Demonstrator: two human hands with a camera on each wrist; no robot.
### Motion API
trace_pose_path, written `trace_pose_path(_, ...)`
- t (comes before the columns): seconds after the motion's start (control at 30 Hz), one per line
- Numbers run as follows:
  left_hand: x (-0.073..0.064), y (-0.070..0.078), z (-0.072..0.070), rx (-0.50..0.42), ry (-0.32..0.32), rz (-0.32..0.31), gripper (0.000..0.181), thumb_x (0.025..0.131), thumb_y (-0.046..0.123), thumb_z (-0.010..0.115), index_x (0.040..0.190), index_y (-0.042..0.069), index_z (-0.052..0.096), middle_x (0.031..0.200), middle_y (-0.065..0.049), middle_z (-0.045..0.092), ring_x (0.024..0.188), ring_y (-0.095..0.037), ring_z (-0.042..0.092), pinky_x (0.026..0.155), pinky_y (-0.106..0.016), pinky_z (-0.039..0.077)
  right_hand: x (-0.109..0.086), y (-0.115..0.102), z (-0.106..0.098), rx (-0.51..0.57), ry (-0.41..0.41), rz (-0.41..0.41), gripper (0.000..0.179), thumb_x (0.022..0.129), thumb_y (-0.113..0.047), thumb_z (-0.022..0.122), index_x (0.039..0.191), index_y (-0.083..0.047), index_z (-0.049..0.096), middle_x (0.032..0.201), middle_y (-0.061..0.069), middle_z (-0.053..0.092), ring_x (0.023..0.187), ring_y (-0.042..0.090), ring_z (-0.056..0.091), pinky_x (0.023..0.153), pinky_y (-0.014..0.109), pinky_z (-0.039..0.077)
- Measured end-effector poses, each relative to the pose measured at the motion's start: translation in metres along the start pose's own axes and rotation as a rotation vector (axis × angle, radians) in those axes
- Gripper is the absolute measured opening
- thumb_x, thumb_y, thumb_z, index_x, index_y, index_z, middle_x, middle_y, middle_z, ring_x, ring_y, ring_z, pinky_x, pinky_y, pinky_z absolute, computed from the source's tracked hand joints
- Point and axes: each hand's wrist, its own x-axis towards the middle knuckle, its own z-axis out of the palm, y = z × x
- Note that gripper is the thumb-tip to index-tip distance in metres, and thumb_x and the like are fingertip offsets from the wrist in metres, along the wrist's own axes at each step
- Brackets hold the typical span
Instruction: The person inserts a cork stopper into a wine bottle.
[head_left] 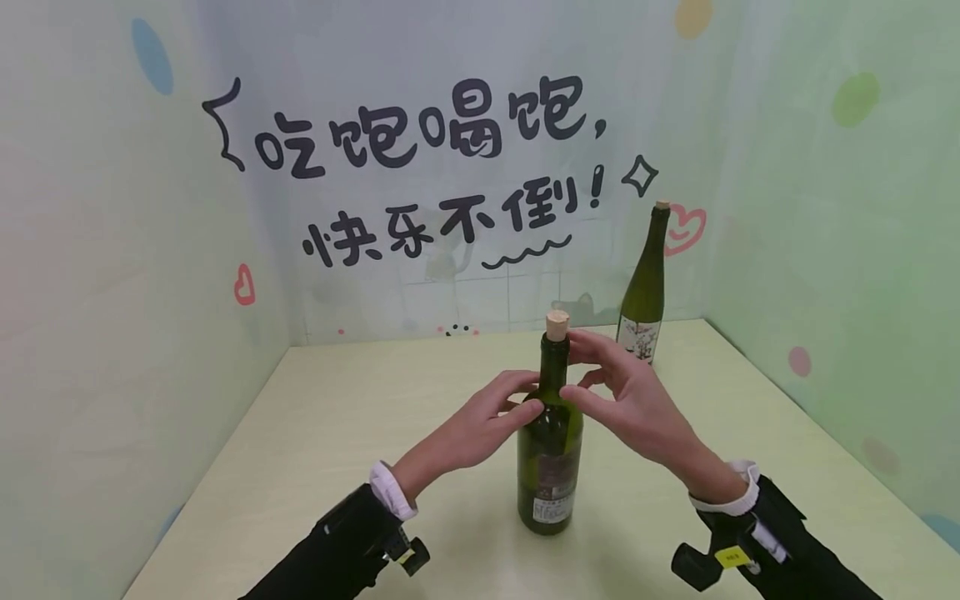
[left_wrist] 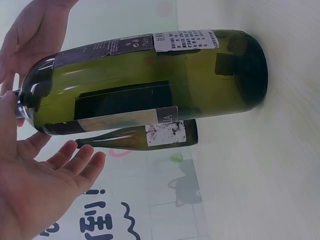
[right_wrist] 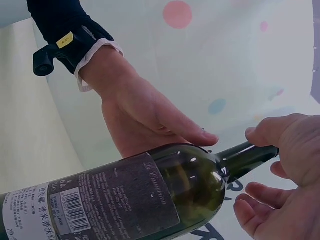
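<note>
A dark green wine bottle (head_left: 550, 442) stands upright on the table, a pale cork (head_left: 557, 325) sticking up from its mouth. My left hand (head_left: 480, 421) is at the bottle's left shoulder, its thumb lying in front. Seen from the left wrist, the fingers (left_wrist: 82, 162) of that hand are spread loosely past the glass. On the other side, my right hand (head_left: 637, 404) curves around the neck with relaxed, parted fingers. Its thumb overlaps the neck (right_wrist: 247, 160) in the right wrist view, while the other fingers stay apart from the glass.
A second, slimmer green bottle (head_left: 647, 287), corked and with a white label, stands at the back right of the pale table (head_left: 360, 417). Printed walls close in the table at the left, back (head_left: 375, 308) and right.
</note>
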Motion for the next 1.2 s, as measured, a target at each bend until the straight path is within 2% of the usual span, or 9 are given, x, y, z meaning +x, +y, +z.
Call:
trace_pose_path(0.2, -0.008, -0.003, -0.010, 0.040, 0.024, -0.038, 0.054, 0.098, 0.048, 0.044, 0.145, 0.021, 0.042, 0.144, 0.003, 0.041, 0.131, -0.016, 0.041, 0.102, -0.038, 0.038, -0.007, 0.010, 0.002, -0.058, -0.091, 0.069, 0.066, 0.084, -0.025, 0.074, 0.143, -0.016, 0.045, 0.127, -0.003, 0.056, 0.118, 0.014, 0.049, 0.087, 0.040, 0.047)
trace_pose_path(0.4, -0.022, -0.015, -0.029, 0.100, 0.082, -0.068, 0.058, 0.098, 0.050, 0.043, 0.147, 0.018, 0.042, 0.144, 0.002, 0.043, 0.130, -0.016, 0.042, 0.102, -0.040, 0.037, -0.010, 0.017, 0.008, -0.052, -0.170, 0.138, 0.075, 0.079, -0.033, 0.077, 0.144, -0.018, 0.041, 0.131, -0.003, 0.053, 0.121, 0.017, 0.047, 0.090, 0.045, 0.044)
trace_pose_path(0.67, -0.050, -0.034, -0.062, 0.210, 0.182, -0.151, 0.067, 0.095, 0.055, 0.044, 0.149, 0.016, 0.039, 0.143, 0.002, 0.043, 0.130, -0.019, 0.042, 0.103, -0.041, 0.037, -0.016, 0.026, 0.016, -0.053, -0.197, 0.219, 0.080, 0.076, -0.037, 0.079, 0.143, -0.019, 0.041, 0.132, -0.002, 0.051, 0.114, 0.021, 0.049, 0.090, 0.043, 0.043)
trace_pose_path(0.87, -0.070, -0.044, -0.084, 0.278, 0.226, -0.187, 0.071, 0.095, 0.056, 0.044, 0.151, 0.013, 0.036, 0.145, -0.004, 0.041, 0.133, -0.025, 0.039, 0.105, -0.047, 0.033, -0.019, 0.030, 0.020, -0.066, -0.202, 0.226, 0.080, 0.074, -0.039, 0.080, 0.141, -0.018, 0.042, 0.127, -0.002, 0.053, 0.111, 0.023, 0.051, 0.089, 0.043, 0.043)
trace_pose_path(1.2, -0.100, -0.066, -0.113, 0.528, 0.309, -0.259, 0.077, 0.094, 0.058, 0.043, 0.150, 0.005, 0.034, 0.148, -0.016, 0.037, 0.137, -0.036, 0.031, 0.106, -0.054, 0.027, -0.022, 0.036, 0.027, -0.035, -0.250, 0.289, 0.085, 0.074, -0.036, 0.080, 0.144, -0.015, 0.036, 0.132, 0.004, 0.049, 0.118, 0.032, 0.050, 0.087, 0.044, 0.047)
